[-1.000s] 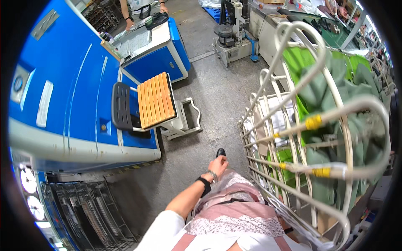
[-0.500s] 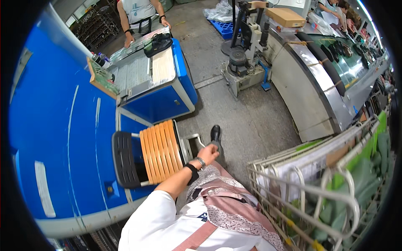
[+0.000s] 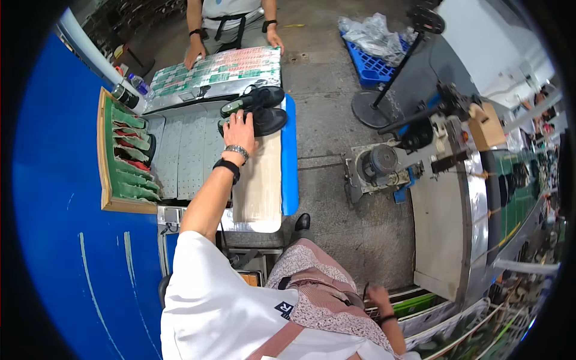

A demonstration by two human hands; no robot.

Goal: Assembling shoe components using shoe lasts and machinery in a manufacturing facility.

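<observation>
My left hand (image 3: 240, 132) reaches out to the table, fingers apart, over the heel end of the nearer black shoe (image 3: 270, 122). It appears to touch the shoe. A second black shoe (image 3: 267, 95), with something green near its opening, lies just beyond. Both shoes rest near the right side of the blue-sided table, above its pale wooden strip (image 3: 258, 180). My right hand (image 3: 379, 295) is low at my right side, by the wire rack. It is blurred, and a small dark thing shows at its fingers; I cannot make out its grip.
Across the table, a person's hands (image 3: 195, 51) rest by a printed, plastic-covered sheet (image 3: 234, 66). A wooden frame (image 3: 105, 156) with green and red pieces stands left. Right are a machine with a motor (image 3: 378, 162), a blue crate (image 3: 369, 75) and a wire rack (image 3: 474, 318).
I have moved nearer the table. My left hand has gone from beside the slatted chair forward to the shoes. My right hand has come into view at the lower right.
</observation>
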